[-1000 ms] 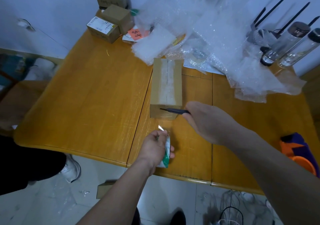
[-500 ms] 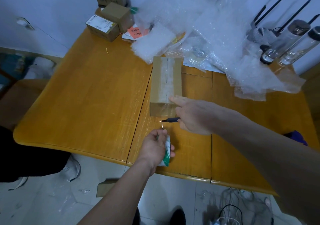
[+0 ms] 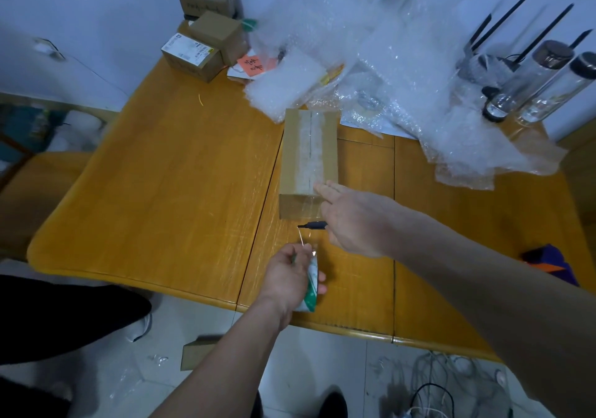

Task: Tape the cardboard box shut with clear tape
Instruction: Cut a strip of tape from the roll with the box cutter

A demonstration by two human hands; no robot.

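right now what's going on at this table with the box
A person is taping a cardboard box shut on a wooden table. Clear tape already covers the top seam and runs off the near end to the tape roll in the left hand. The right hand rests its fingertips on the box's near edge while holding a small dark tool beside the stretched tape.

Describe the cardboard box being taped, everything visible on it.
The cardboard box is plain brown, long and narrow, lying flat on the wooden table with one short end facing the camera. Its flaps are closed, and a strip of clear tape runs lengthwise over the centre seam and folds down the near end. The right hand, holding a dark blade-like tool, rests its fingertips on the near top edge. Bubble wrap lies against its far end. No labels show.
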